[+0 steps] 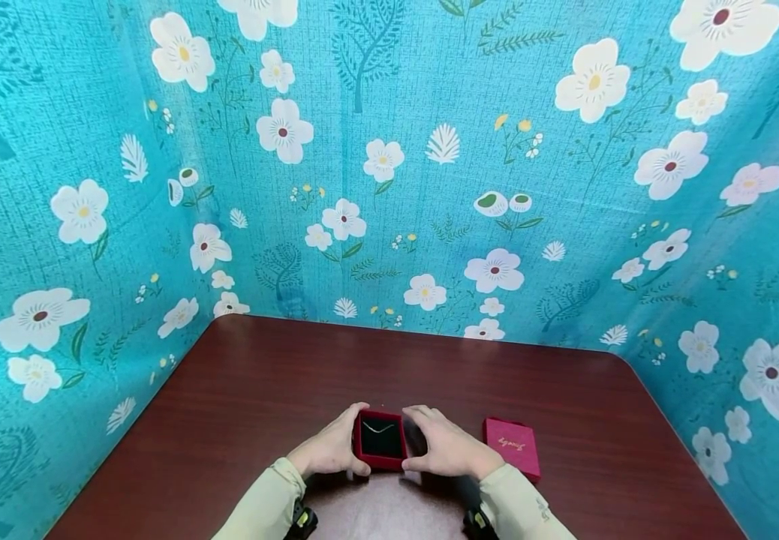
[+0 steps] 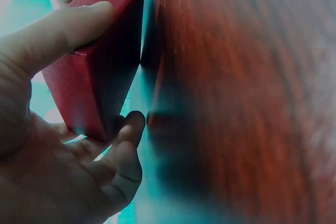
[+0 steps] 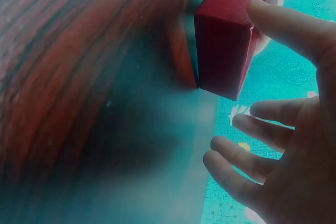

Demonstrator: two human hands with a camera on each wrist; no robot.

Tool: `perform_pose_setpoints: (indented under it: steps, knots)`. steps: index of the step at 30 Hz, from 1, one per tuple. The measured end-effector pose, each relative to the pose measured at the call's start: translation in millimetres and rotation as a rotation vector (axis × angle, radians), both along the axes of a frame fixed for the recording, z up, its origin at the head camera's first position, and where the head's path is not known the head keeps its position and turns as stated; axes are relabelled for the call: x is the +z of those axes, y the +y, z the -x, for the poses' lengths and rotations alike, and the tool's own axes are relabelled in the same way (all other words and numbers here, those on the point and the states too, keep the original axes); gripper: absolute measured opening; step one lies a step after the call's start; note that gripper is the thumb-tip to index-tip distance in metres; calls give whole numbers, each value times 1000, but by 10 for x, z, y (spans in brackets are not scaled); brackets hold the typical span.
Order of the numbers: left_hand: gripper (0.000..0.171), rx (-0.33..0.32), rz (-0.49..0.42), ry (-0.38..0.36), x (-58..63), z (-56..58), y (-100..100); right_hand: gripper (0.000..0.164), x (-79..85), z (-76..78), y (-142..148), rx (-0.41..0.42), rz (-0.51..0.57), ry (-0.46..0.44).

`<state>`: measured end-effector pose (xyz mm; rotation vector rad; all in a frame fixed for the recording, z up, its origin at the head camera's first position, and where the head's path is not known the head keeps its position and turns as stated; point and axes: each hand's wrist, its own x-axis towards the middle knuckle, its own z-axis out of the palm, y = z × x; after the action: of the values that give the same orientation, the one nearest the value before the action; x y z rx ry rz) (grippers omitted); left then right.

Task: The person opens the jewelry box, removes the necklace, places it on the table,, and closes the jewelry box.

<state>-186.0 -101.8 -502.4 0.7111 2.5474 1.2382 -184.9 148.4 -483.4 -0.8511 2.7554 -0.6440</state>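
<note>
A small red jewelry box [image 1: 381, 463], uncovered, is between the two hands near the front middle of the table. Inside, a thin silvery chain [image 1: 379, 429] lies across a black pad [image 1: 381, 446]. My left hand [image 1: 330, 448] grips the box's left side, with the thumb pressed on the near face [image 2: 97, 51] and the fingers curled about the far side. At the right, my right hand [image 1: 449, 444] has its thumb tip against the near corner of the box [image 3: 226, 40], while its other fingers [image 3: 270, 129] stretch loosely, apart from it.
A red lid [image 1: 512, 448] with gold lettering lies to the right, close to the right forearm. The dark brown wooden table [image 1: 281, 367] has rounded far corners. Blue flowered cloth [image 1: 389, 225] hangs around its back and sides.
</note>
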Motion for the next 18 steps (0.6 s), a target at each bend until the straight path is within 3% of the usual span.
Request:
perform_pose_setpoints:
  steps: [9, 18]
  knots:
    - [99, -9, 93, 108, -11, -7, 24, 82, -36, 41, -56, 28, 5, 18]
    - [107, 7, 177, 96, -24, 12, 3, 65, -4, 40, -101, 79, 10, 102]
